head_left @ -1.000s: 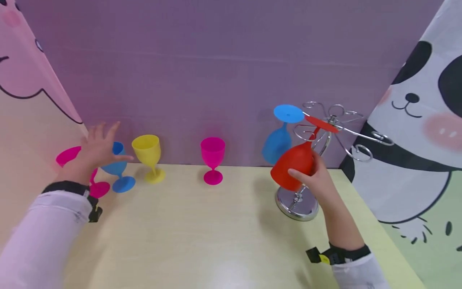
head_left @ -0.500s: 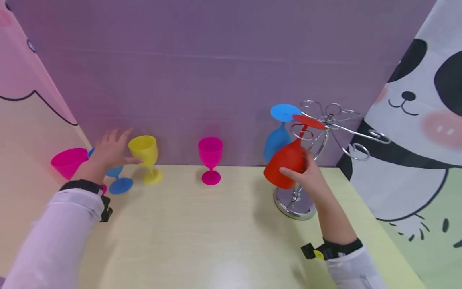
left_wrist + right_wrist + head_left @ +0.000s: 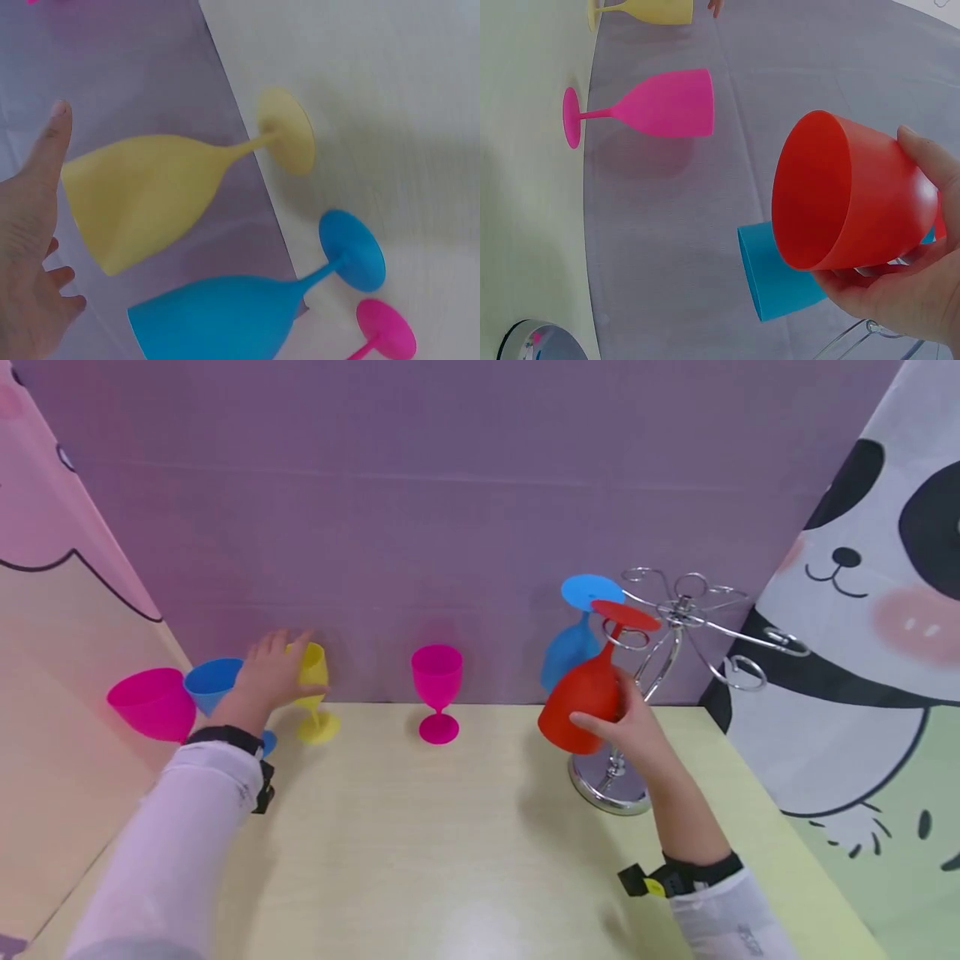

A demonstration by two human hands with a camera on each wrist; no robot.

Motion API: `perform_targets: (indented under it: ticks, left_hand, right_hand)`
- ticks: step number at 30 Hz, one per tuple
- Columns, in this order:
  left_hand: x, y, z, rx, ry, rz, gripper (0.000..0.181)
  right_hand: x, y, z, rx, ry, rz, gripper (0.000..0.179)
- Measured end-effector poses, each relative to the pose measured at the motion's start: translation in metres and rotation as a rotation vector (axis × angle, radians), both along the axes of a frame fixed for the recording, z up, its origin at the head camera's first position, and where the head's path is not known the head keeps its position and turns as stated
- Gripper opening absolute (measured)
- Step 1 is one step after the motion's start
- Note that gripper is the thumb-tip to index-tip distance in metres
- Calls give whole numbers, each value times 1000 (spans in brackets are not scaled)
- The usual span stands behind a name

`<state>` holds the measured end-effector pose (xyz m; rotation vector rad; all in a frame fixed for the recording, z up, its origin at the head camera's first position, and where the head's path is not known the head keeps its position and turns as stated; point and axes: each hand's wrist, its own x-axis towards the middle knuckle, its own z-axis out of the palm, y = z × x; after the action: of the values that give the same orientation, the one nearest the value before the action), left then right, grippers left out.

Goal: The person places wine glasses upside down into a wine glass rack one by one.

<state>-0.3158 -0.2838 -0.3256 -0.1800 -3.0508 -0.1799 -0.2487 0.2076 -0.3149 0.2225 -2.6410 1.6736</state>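
Note:
My right hand (image 3: 633,727) grips the bowl of a red goblet (image 3: 576,706), held upside down with its foot up at a wire loop of the chrome glass rack (image 3: 678,614). In the right wrist view, fingers and thumb wrap the red bowl, its mouth facing the camera. A blue goblet (image 3: 570,652) hangs inverted from the rack just behind. My left hand (image 3: 268,681) is at the bowl of an upright yellow goblet (image 3: 315,668). In the left wrist view, its thumb extends beside the yellow rim (image 3: 67,187), the fingers apart from the bowl.
An upright pink goblet (image 3: 437,668) stands mid-table near the purple backdrop (image 3: 480,543). Left of the yellow one are another blue goblet (image 3: 210,681) and a pink goblet (image 3: 152,703). The rack's round base (image 3: 611,789) sits on the wooden table (image 3: 435,852) near its right edge.
My left hand has moved right, from in front of the left pink and blue goblets to the yellow one. My right hand has shifted the red goblet slightly left, outward along the rack's loop.

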Motion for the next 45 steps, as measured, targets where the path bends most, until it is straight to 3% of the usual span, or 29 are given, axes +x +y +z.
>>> perform_targets:
  ticks: [10, 22, 32, 45]
  left_hand:
    - [-3, 10, -7, 68, -22, 31, 102]
    - [-6, 14, -13, 75, -50, 48, 99]
    - [-12, 16, -12, 58, -57, 39, 99]
    - [-15, 16, -10, -2, -56, -29, 94]
  right_hand:
    - [0, -4, -5, -4, 48, 70, 93]
    - [4, -4, -10, -33, 141, 146, 87]
    - [8, 5, -14, -53, 122, 128, 92]
    - [12, 6, -12, -30, 74, 66, 94]
